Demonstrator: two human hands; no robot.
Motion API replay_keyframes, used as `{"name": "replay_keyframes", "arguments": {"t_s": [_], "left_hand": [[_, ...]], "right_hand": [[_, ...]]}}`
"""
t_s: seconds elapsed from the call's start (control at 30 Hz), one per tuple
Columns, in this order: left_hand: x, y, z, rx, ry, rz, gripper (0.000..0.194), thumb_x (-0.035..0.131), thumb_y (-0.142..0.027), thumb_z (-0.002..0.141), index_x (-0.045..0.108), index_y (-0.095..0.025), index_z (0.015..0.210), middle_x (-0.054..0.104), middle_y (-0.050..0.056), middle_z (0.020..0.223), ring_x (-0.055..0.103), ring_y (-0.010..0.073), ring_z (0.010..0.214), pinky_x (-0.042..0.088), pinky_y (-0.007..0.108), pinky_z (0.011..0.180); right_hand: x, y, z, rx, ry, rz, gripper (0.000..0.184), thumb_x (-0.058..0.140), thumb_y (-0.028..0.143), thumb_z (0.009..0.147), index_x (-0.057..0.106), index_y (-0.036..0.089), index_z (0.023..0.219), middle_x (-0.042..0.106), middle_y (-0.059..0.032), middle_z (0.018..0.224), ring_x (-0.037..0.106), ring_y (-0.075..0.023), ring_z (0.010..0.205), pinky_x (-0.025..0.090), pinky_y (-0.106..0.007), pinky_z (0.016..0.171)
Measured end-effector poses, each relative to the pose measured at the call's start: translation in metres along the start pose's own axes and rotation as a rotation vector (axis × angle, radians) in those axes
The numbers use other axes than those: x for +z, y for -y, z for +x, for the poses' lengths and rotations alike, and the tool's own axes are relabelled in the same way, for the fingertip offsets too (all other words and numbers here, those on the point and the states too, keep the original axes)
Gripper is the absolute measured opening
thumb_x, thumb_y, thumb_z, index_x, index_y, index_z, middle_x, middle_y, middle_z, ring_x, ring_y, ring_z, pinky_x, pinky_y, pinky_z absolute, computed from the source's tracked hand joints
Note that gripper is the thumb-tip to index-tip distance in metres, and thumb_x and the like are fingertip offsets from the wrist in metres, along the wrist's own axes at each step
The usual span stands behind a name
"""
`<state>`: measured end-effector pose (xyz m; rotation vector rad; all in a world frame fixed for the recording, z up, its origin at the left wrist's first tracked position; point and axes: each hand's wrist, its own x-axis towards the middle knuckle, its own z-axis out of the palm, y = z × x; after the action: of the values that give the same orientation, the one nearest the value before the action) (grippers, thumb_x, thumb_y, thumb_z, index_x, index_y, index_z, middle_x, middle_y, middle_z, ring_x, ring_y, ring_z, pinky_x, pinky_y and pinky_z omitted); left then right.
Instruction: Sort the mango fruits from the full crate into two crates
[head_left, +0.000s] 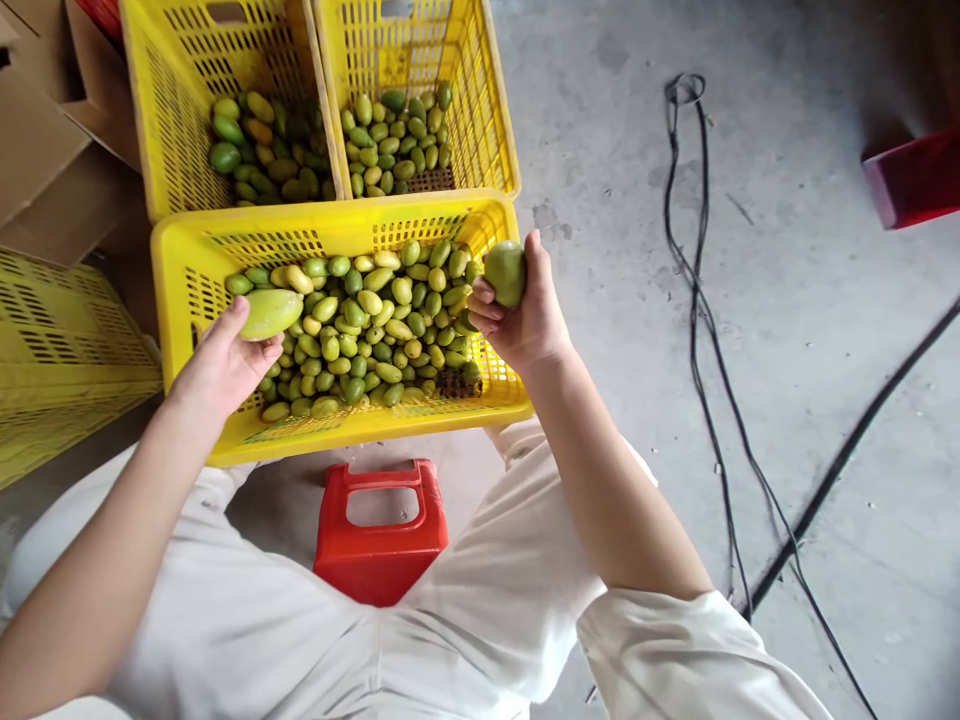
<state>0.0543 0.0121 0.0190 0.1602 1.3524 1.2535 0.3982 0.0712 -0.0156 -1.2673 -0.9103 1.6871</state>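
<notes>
My left hand [217, 370] is closed on a pale yellow-green mango [271, 313], held over the left side of the near yellow crate [341, 428]. A rounder, darker green mango [505, 272] is gripped upright in my right hand [536, 325], above the crate's right rim. Below both hands, many small green and yellow mangoes [360, 330] cover much of the crate's bottom. A bare patch of brown slatted base shows at its lower right corner.
Behind stand a yellow crate [161, 120] at left and another [480, 90] at right, both holding mangoes. Cardboard boxes [37, 130] and a further yellow crate [67, 350] are at left. A red stool [382, 545] is between my legs. Black cables [697, 280] lie on the right floor.
</notes>
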Motion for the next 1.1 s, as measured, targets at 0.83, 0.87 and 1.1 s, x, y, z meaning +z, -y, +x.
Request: {"name": "replay_keyframes", "arguments": {"t_s": [0.83,0.87,1.1], "left_hand": [[0.032,-0.02,-0.027,-0.02,-0.091,-0.087,0.042,0.035,-0.038,0.108,0.066,-0.017,0.089,0.069,0.01,0.075,0.057,0.014,0.051,0.048,0.02,0.041],[0.031,-0.018,-0.026,-0.014,-0.089,-0.085,0.039,0.039,-0.037,0.106,0.067,-0.017,0.089,0.071,0.011,0.077,0.058,0.0142,0.053,0.048,0.02,0.042],[0.018,-0.006,-0.015,0.082,-0.036,-0.037,0.021,0.082,-0.035,0.093,0.072,-0.017,0.089,0.075,0.009,0.082,0.054,0.0098,0.058,0.045,0.015,0.046]], "right_hand": [[0.018,0.019,-0.01,-0.035,-0.132,0.118,0.066,0.078,0.094,0.086,0.061,0.031,0.093,0.062,-0.0008,0.072,0.041,-0.015,0.057,0.032,-0.032,0.044],[0.018,0.02,-0.009,-0.016,-0.125,0.105,0.065,0.079,0.094,0.085,0.062,0.031,0.096,0.065,-0.0019,0.075,0.047,-0.0165,0.06,0.036,-0.032,0.044],[0.025,0.014,-0.004,-0.076,-0.014,0.174,0.057,0.097,0.068,0.077,0.071,0.034,0.115,0.083,-0.0031,0.13,0.065,-0.018,0.082,0.053,-0.03,0.056]]}}
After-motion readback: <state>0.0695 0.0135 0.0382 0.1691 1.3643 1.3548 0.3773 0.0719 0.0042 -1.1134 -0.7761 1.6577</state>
